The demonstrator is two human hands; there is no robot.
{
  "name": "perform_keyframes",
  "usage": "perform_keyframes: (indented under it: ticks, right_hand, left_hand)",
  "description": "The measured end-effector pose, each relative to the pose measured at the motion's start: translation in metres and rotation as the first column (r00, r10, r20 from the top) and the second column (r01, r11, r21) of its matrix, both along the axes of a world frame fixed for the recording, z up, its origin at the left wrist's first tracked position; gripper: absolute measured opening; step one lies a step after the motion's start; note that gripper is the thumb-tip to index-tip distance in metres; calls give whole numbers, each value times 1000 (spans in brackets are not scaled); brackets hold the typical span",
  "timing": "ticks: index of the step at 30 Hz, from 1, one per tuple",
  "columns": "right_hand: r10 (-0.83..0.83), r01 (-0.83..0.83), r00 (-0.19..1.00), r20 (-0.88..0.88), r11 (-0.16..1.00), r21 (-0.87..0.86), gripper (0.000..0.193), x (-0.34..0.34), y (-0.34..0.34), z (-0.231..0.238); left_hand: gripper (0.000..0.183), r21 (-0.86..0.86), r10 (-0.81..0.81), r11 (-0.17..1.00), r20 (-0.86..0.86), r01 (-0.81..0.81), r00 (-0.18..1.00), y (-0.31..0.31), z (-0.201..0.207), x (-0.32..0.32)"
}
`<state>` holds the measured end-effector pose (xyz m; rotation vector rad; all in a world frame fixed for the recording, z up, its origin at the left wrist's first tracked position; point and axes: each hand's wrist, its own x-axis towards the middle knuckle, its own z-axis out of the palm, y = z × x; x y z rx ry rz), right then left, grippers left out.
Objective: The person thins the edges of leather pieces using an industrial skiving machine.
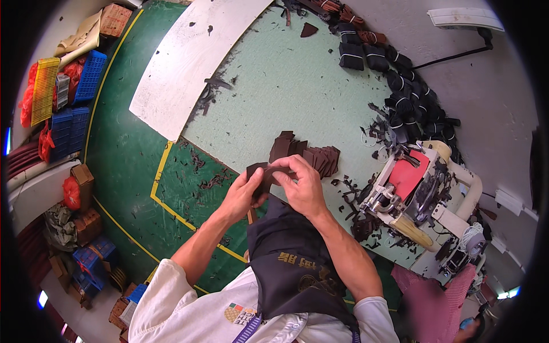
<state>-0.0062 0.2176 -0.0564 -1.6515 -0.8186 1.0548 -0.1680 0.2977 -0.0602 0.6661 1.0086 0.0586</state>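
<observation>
- Table [297, 74]: front edge near hands; dropped pc could prob. go to floor.
- Machine [412, 188]: right side, scraps [366, 226] around it; could get mixed w/ good pcs if swept over.
- Brown stack [325, 160]: on table just past R hand, fanned; a knuckle bump might topple it.
- R hand [305, 187], L hand [243, 193]: both pinching brown pcs [269, 173] above table edge; loose pinch = slip risk. Count unclear.

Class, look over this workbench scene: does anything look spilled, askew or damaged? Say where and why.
Yes: dark scraps lie strewn around the machine on the table and on the green floor. They look untidy compared with the overlapping brown pieces grouped just beyond the right hand. Nothing looks plainly damaged.
</observation>
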Motion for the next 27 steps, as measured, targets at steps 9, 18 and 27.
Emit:
perform_keyframes:
  ticks: [9,18,27]
  right_hand:
    - [-62,123,766,640,991,-50,28,9,22,6]
    - [-84,72,990,-112,992,-105,34,-10,-5,21]
    - [-270,262,935,-228,963,-63,28,-9,-34,27]
  left_hand:
    - [39,457,37,889,-114,19,993,15,-4,-17]
    - [80,710,-331,630,-120,314,936,-6,15,22]
    - [84,720,-426,619,-28,314,904,-23,26,45]
